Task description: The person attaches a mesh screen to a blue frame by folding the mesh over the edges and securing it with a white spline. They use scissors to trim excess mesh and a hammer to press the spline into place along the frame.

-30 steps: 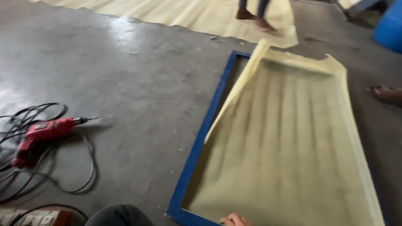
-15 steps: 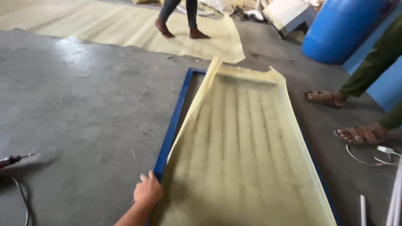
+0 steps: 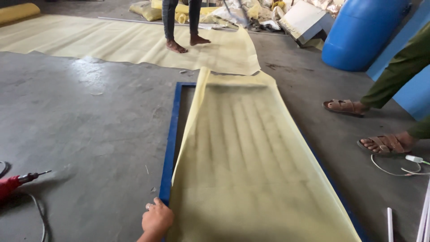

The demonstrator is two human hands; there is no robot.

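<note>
left hand point(image 3: 157, 218) | fingers curled, pressing yellow sheet point(image 3: 251, 170) edge | beside blue frame point(image 3: 171, 143)

matt yellow mesh cloth point(image 3: 251, 170), blue frame point(image 3: 170, 143)

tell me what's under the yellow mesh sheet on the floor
A blue frame lies under the yellow mesh sheet; its left rail and far corner show, with grey floor inside. The rest is covered. The left hand rests at the sheet's near edge.

- The sheet point(image 3: 251, 166) lies on the frame point(image 3: 171, 139).
- The drill point(image 3: 15, 183) is left of the frame.
- The barrel point(image 3: 358, 33) stands behind the frame, to its right.
</note>
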